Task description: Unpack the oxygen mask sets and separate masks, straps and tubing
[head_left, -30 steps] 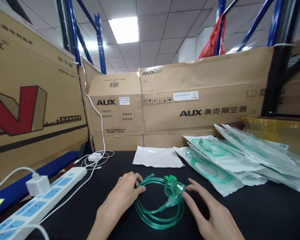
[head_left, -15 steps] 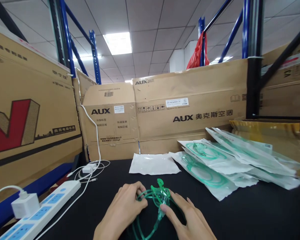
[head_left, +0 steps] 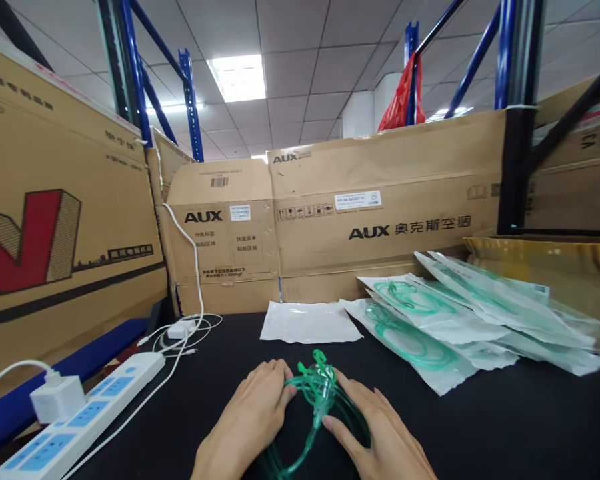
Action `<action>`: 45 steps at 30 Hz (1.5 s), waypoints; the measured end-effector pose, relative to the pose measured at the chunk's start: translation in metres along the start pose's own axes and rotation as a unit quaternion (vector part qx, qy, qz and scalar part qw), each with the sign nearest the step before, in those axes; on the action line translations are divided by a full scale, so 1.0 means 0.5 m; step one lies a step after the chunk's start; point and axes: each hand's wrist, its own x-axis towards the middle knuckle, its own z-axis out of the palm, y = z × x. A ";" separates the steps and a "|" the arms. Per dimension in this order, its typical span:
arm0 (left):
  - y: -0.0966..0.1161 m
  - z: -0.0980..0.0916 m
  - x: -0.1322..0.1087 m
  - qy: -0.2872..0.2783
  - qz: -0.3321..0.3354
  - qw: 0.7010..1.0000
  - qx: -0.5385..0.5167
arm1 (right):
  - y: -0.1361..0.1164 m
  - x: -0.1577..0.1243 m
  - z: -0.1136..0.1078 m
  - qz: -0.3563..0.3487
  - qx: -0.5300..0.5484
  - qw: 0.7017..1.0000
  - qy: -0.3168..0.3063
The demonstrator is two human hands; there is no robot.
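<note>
A green, clear-plastic oxygen mask (head_left: 323, 387) rests on top of its coiled green tubing (head_left: 307, 441), low in the middle of the view. My left hand (head_left: 253, 417) is closed, its thumb and fingertips pinching the tubing at the coil's left side. My right hand (head_left: 373, 423) curves round the right side, fingers against the mask and coil and the thumb beside the connector below the mask. Part of the coil is hidden under the hands. Just beyond lies a flat white pouch (head_left: 310, 323).
Several clear-and-white pouches (head_left: 430, 333) holding green tubing lie piled at the right. A power strip (head_left: 95, 413) with a white plug and cables (head_left: 196, 333) is on the left. Cardboard boxes (head_left: 380, 193) wall the back of the black tabletop (head_left: 505, 427).
My left fingers have closed in on the tubing at the coil's left side, and the loops there sit tighter together. My right hand stays at the mask. The view has shifted slightly.
</note>
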 end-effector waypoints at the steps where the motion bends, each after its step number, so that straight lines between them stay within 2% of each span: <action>1: 0.002 0.000 0.000 -0.002 0.004 1.000 -0.009 | 0.003 0.000 0.001 -0.004 0.013 1.000 0.001; 5: 0.015 -0.003 -0.002 0.003 0.019 0.998 -0.067 | 0.008 -0.005 0.002 -0.022 0.105 0.994 0.015; 8: 0.028 -0.006 -0.003 0.010 0.047 0.992 -0.115 | 0.000 -0.007 -0.014 -0.046 0.206 0.977 0.032; 11: 0.040 -0.008 -0.001 0.017 0.077 0.986 -0.146 | -0.011 -0.002 -0.038 -0.027 0.322 0.946 0.019; 16: 0.059 -0.007 0.005 0.030 0.110 0.979 -0.168 | -0.022 0.005 -0.062 0.049 0.481 0.875 -0.001; 20: 0.070 -0.003 0.007 0.039 0.107 0.981 -0.155 | -0.047 -0.002 -0.064 0.105 0.523 0.846 -0.006; 26: 0.075 0.003 0.009 0.069 0.088 0.986 -0.125 | -0.073 -0.006 -0.064 0.096 0.557 0.823 -0.049; 32: 0.078 -0.006 0.003 0.047 0.083 0.986 -0.136 | -0.064 -0.009 -0.062 0.117 0.567 0.814 -0.043; 37: 0.063 -0.019 0.008 0.053 0.039 0.980 -0.188 | -0.065 -0.009 -0.061 0.110 0.548 0.828 -0.047; 41: 0.057 -0.029 0.019 0.028 0.031 0.937 -0.346 | -0.064 -0.008 -0.056 0.094 0.521 0.844 -0.089; 45: 0.062 -0.038 0.017 0.056 0.043 0.883 -0.465 | -0.060 -0.005 -0.055 0.088 0.500 0.855 -0.103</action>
